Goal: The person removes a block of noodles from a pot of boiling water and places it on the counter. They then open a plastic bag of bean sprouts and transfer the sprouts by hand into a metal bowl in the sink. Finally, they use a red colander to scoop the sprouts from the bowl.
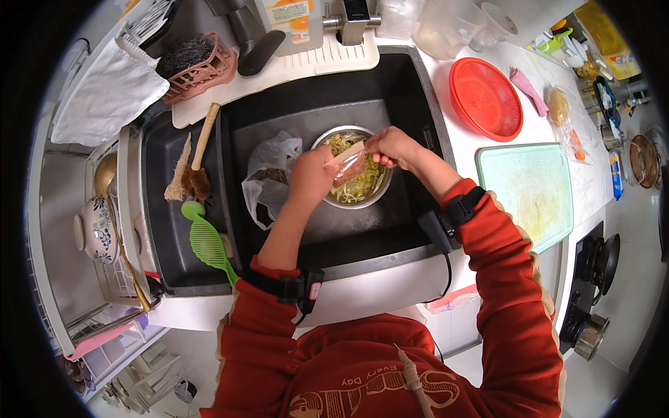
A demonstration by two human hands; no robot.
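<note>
A small clear packet (pixel 351 166) with reddish-brown contents is stretched between my hands, over a steel bowl (pixel 385 191) of bean sprouts (pixel 342 196). My left hand (pixel 312 175) grips the packet's left end, and my right hand (pixel 391 148) pinches its upper right edge. The bowl stands in the large basin of a dark sink (pixel 334 232). To the left of the bowl, partly behind my left hand, lies a translucent plastic bag (pixel 265 194) with something brown inside. What exactly the packet holds cannot be told.
A red plastic colander (pixel 486 99) and a pale green cutting board (pixel 527 193) lie on the right counter. The smaller left basin holds a wooden-handled brush (pixel 205 137) and a green slotted plastic tool (pixel 209 241). The faucet (pixel 355 23) rises behind the sink.
</note>
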